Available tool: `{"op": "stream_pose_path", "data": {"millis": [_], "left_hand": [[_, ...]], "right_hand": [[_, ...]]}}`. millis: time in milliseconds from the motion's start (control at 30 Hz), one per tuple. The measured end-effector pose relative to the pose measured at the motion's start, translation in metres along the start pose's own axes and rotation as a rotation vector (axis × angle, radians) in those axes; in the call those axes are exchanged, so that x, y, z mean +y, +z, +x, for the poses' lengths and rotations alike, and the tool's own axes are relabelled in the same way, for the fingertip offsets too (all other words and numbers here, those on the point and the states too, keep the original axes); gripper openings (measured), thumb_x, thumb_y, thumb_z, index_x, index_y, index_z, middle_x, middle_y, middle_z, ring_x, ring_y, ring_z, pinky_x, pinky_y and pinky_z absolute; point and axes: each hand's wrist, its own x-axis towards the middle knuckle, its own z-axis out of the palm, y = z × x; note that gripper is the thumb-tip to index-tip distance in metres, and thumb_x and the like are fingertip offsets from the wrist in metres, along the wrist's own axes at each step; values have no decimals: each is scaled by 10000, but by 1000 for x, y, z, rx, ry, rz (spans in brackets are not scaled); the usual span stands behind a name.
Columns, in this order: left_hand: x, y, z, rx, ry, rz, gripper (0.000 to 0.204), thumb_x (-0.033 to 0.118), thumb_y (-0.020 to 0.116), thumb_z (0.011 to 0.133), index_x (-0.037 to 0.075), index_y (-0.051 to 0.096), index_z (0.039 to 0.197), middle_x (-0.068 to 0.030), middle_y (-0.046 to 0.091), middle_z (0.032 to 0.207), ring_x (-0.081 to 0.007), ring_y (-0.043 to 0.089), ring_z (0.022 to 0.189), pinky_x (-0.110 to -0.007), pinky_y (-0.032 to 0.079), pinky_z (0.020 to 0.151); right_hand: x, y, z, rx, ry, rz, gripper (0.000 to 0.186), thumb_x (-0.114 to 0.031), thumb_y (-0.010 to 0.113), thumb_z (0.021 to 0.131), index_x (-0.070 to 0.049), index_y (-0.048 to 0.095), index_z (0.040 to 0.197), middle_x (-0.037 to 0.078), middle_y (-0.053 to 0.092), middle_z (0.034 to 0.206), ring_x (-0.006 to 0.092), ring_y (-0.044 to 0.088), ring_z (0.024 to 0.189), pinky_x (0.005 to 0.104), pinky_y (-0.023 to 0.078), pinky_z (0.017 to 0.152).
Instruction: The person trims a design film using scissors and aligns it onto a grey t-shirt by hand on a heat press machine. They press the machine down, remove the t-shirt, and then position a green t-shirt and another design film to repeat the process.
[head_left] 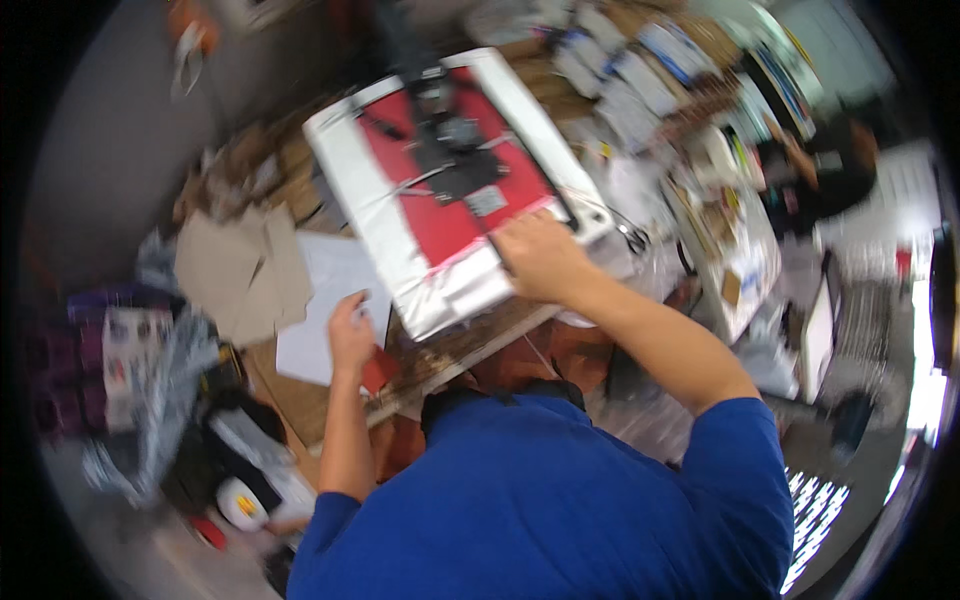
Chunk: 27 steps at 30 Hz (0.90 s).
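A white, box-shaped press machine [345,165] with a red plate [430,235] on top and a black arm and bracket [455,172] over it stands on the wooden table. My right hand [540,255] is at the machine's near side, its fingers closed round a dark lever handle [497,250], partly hidden by the hand. Over the table, left of the machine, is my left hand [350,333], with thumb and fingers apart and nothing visible in it. White sheets [310,345] lie under and beside that hand. A small red piece [379,370] shows just right of my left wrist.
Brown card pieces [240,270] lie to the left on the table [440,370]. Packed bundles [640,85] fill the back right. Scissors [634,238] lie right of the machine. A person in dark clothes [840,170] is at the far right, by another cluttered table. Plastic bags [165,400] are at left.
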Motion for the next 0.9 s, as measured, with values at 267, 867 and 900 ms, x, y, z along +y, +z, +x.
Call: {"op": "stream_pose_path", "data": {"millis": [267,867,900], "left_hand": [[146,50,-77,-239,788,-37,152,-61,573,925,-33,665,1043,-155,685,994,-313,653,925,-404,524,852],[332,444,-603,-1384,1733,-147,422,85,620,843,26,579,1259,-180,549,1348,-379,468,1320,-540,332,1144],[330,450,-606,-1453,1704,20,518,165,646,867,28,524,1352,-187,469,1461,-391,386,1402,-534,286,1180]], "right_hand": [[-111,128,-305,762,661,293,220,-240,710,709,-73,685,849,104,657,953,292,607,1025,449,458,904],[-190,219,-788,347,2092,-173,302,-233,694,819,-89,611,1072,148,693,992,359,678,977,486,544,785],[-188,222,-791,430,2037,-164,320,-188,678,813,-64,598,1097,180,707,1004,385,686,982,469,560,797]]}}
